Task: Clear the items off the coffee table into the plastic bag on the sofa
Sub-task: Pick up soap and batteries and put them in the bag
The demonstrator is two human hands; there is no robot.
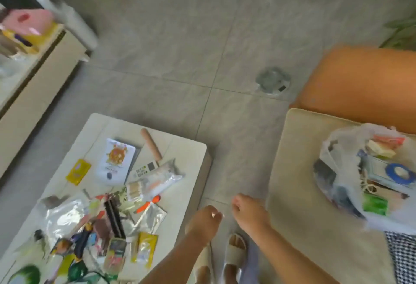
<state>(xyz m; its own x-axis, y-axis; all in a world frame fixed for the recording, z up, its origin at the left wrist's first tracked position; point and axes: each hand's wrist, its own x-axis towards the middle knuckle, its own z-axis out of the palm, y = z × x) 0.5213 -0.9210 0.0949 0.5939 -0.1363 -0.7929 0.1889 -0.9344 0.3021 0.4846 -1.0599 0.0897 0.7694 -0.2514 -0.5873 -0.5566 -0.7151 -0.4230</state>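
Task state judged as partly done. The plastic bag [351, 177] is seen on the cream sofa seat [299, 171] at the right, mouth open, already holding several items: a blue tape ring [399, 172], a green packet [374, 203], a yellowish block and some dark objects that cannot be identified.

Much is left. The coffee table [191, 155] at the near left is seen loaded. At its far end a wooden roller [151, 144], a white printed pouch [117, 159] and a small yellow sachet [78, 171] lie apart from one another. Nearer, a dense heap is noted: silver foil packets, an orange-handled tool [147, 205], a dark ribbed bar [114, 218], a yellow packet [145, 250] and assorted small wrappers, overlapping.

Hands: both are held over the floor gap between table and sofa, touching neither. The left hand [203, 221] is seen with fingers loosely curled and nothing visible in it. The right hand [248, 212] is likewise loosely curled, apparently empty; motion blur leaves the fingertips uncertain. It is judged that an item is about to be fetched from the table.

Obscured or unclear: the near-left corner of the table is cut off by the frame, so the full count of remaining items cannot be given. The bag's right side is cropped. The frame is blurred throughout; labels are unreadable. A round grey object [272, 81] on the floor cannot be identified.
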